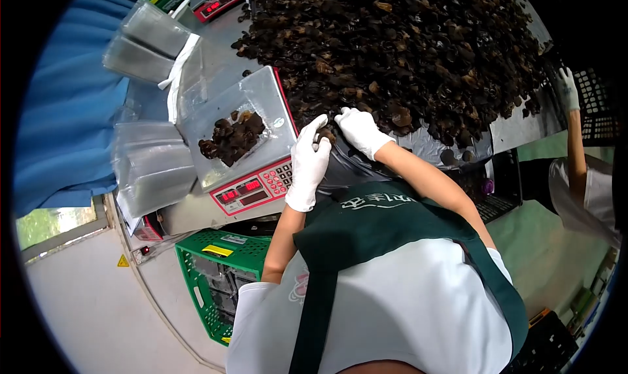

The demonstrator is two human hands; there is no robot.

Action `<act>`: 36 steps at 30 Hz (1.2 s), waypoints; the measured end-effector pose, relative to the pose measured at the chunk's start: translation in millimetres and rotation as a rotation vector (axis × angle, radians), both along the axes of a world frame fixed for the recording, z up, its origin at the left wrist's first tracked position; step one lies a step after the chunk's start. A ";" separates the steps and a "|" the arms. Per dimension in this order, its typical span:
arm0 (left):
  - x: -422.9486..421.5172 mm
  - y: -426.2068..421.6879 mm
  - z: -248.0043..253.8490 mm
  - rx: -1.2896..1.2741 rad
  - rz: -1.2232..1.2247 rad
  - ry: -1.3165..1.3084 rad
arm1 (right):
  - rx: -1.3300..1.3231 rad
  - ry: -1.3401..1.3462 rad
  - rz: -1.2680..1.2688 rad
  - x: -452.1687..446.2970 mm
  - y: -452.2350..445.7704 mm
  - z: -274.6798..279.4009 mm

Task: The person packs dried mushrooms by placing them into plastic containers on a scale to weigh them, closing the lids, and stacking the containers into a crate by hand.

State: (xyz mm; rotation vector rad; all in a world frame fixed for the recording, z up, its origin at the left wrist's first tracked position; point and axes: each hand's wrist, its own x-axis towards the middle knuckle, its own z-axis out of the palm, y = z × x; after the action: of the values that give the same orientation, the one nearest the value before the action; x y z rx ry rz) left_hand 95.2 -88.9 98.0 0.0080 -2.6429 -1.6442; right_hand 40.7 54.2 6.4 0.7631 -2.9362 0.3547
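My left hand (310, 163), in a white glove, is closed around a brown piece of wood ear mushroom (325, 136) beside the scale. My right hand (362, 132), also gloved, is at the near edge of a large heap of dark wood ear mushrooms (405, 53). Its fingers are curled down, and what they pinch, if anything, is hidden. Left of my hands stands a red-framed digital scale (252, 189) with lit red digits. On its pan a clear plastic bag (219, 174) lies under a small clump of wood ear mushrooms (233, 137).
Stacks of clear plastic bags (154, 168) stand left of the scale. Another scale (226, 0) is at the back. A green crate (222, 253) with packed bags sits below the table. At right, a co-worker's gloved hand (568, 89) is near a black crate (598, 102).
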 end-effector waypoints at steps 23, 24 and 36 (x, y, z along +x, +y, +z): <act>-41.6 27.8 -36.0 -0.217 -0.267 0.053 | -0.003 -0.505 -0.666 147.4 250.2 92.7; -42.8 32.9 -43.6 -0.288 -0.280 0.136 | -0.130 -0.442 -0.652 138.8 237.8 87.3; -16.7 42.1 -69.4 -0.428 -0.373 0.125 | -0.373 0.034 -0.334 60.2 90.4 8.3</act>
State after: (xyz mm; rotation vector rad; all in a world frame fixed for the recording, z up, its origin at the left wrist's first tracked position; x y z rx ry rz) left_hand 78.4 -46.8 28.6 -0.6068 -2.9620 -1.0560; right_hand 100.9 144.7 14.7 0.2250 -2.7685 0.8108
